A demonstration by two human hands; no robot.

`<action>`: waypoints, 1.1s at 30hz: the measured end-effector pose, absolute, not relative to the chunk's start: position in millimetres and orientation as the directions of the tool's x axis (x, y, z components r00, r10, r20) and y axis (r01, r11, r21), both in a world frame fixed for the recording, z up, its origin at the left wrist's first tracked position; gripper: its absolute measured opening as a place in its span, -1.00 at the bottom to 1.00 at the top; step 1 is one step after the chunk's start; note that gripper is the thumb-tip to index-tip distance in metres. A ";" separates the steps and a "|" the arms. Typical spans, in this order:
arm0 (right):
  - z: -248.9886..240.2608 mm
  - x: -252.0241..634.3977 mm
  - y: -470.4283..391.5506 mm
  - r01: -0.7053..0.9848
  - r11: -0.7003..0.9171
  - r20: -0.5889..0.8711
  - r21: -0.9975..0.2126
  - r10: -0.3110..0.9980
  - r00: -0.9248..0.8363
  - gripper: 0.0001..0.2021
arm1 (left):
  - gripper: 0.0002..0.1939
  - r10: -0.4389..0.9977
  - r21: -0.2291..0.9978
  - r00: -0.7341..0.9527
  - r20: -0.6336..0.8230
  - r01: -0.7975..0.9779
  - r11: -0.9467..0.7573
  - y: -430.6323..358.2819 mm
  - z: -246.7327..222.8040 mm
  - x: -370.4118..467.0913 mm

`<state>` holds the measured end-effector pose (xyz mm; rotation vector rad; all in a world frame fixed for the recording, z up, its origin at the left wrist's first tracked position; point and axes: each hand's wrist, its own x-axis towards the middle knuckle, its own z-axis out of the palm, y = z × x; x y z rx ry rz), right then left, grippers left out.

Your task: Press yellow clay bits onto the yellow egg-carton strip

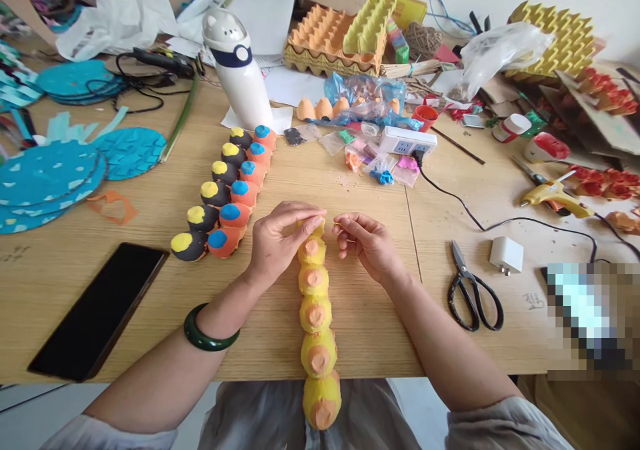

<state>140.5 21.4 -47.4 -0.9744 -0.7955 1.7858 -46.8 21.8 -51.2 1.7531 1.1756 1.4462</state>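
A strip of egg-carton cups, covered in yellow with bare orange tips, runs from the table's middle out over its front edge above my lap. My left hand pinches the strip's far end between thumb and fingers. Just to the right, my right hand is closed in a pinch, apart from the strip. A tiny yellowish bit shows at its fingertips, too small to name. Left of my hands stand two finished-looking strips side by side, a black strip with yellow tips and an orange strip with blue tips.
A black phone lies at left, scissors and a white charger at right. Beyond are a glue gun, a power strip, clay packets, a white bottle, egg trays and blue discs.
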 end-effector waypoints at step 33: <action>-45.2 137.8 18.6 -0.302 -0.337 -0.278 -0.892 0.935 -0.221 -0.64 | -0.52 0.764 0.577 0.420 0.490 0.500 -0.645 27.4 -40.8 -62.0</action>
